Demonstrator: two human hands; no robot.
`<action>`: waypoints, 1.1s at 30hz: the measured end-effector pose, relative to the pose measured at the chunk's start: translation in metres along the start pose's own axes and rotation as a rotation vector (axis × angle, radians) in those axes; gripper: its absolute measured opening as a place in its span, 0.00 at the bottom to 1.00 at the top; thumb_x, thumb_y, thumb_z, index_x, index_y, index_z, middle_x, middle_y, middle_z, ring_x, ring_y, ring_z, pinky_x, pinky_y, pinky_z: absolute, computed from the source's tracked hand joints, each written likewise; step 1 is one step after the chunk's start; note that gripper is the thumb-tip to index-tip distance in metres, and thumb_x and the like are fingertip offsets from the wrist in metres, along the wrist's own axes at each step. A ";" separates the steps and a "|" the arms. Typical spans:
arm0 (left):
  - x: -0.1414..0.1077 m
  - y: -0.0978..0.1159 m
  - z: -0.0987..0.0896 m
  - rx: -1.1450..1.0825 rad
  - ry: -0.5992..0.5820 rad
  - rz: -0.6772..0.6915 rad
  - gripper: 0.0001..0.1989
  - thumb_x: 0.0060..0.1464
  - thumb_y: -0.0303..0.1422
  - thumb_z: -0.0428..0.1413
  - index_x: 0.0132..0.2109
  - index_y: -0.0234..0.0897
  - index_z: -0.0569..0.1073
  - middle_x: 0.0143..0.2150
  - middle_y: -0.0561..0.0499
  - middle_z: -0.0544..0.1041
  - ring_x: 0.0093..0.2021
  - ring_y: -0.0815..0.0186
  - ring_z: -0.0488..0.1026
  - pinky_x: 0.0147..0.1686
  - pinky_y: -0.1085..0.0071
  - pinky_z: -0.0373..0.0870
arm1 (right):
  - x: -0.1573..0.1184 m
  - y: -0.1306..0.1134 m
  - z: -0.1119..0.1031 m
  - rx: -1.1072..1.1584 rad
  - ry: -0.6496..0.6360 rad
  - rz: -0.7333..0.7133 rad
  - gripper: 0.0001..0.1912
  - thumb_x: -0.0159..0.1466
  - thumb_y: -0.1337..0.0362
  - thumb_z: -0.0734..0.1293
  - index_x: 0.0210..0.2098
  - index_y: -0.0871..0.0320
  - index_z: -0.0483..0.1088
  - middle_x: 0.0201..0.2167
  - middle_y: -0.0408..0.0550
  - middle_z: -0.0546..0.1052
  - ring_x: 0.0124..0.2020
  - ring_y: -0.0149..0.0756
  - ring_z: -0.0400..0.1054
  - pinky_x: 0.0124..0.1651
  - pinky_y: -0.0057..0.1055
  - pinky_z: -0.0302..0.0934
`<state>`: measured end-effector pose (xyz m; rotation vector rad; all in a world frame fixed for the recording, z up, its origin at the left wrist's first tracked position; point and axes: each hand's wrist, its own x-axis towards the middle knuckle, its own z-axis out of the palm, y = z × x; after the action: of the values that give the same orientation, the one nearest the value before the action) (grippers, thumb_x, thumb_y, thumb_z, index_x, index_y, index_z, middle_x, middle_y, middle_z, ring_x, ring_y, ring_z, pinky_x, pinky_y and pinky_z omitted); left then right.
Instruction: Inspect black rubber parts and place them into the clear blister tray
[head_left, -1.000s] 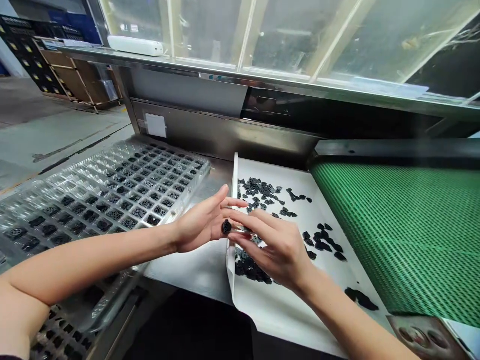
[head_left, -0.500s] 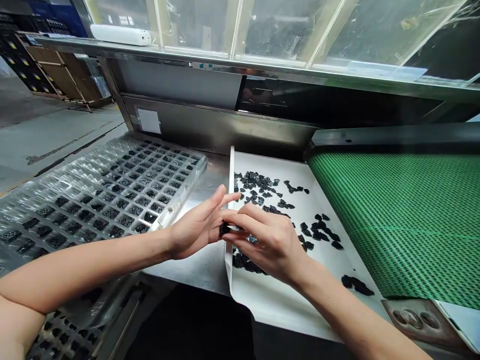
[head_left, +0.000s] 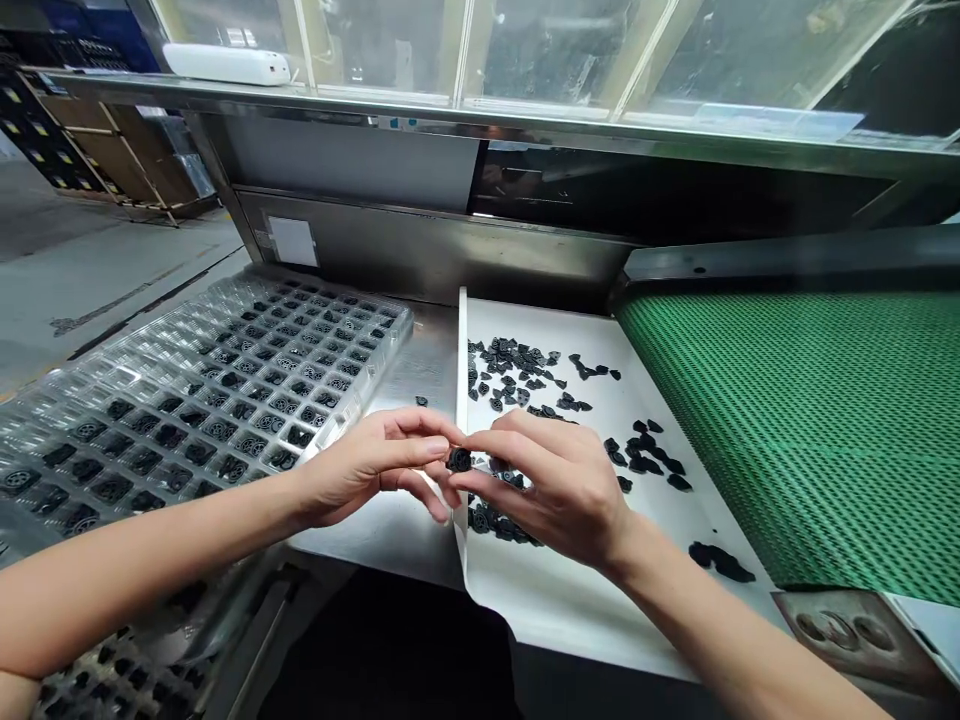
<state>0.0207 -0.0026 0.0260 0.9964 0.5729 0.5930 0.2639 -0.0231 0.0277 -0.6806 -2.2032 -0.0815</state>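
Note:
A small round black plastic part sits between my two hands, over the left rim of the white tray. My right hand pinches it from the right between thumb and fingers. From the other side, the thumb and fingers of my left hand close in on the same part, the lower fingers curled loosely. Several similar black parts lie scattered in the tray, some partly hidden beneath my right hand. One small black piece rests on the steel bench just beyond my left hand.
Left of my hands, a clear compartment tray holds black parts in its pockets. A green mesh conveyor belt runs along the right. Behind stands a steel back panel below a shelf with a white device.
My left hand has turned from spread, raised fingers to a pinch at the black part. A small black piece now shows on the steel bench. The view has shifted slightly.

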 end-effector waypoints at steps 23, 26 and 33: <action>0.004 -0.005 -0.012 -0.140 0.092 0.065 0.14 0.56 0.34 0.74 0.47 0.34 0.86 0.42 0.40 0.85 0.35 0.62 0.84 0.35 0.71 0.82 | 0.004 -0.004 -0.005 0.223 -0.103 0.237 0.19 0.80 0.67 0.58 0.64 0.58 0.73 0.35 0.47 0.74 0.34 0.34 0.69 0.35 0.32 0.65; 0.002 -0.004 -0.011 -0.132 0.094 0.072 0.12 0.56 0.32 0.73 0.47 0.35 0.87 0.41 0.42 0.85 0.36 0.62 0.84 0.36 0.71 0.82 | 0.001 -0.005 0.000 0.153 -0.095 0.185 0.18 0.79 0.68 0.61 0.65 0.60 0.71 0.34 0.45 0.75 0.32 0.32 0.68 0.33 0.31 0.63; 0.000 -0.005 -0.009 -0.117 0.101 0.052 0.13 0.55 0.32 0.74 0.47 0.34 0.86 0.39 0.42 0.85 0.38 0.58 0.85 0.38 0.68 0.83 | -0.002 -0.004 0.004 0.107 -0.102 0.153 0.20 0.78 0.68 0.64 0.68 0.58 0.67 0.41 0.47 0.83 0.35 0.33 0.76 0.37 0.31 0.68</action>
<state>0.0154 0.0010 0.0178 0.8763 0.5965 0.7181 0.2607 -0.0263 0.0240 -0.8052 -2.2267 0.1518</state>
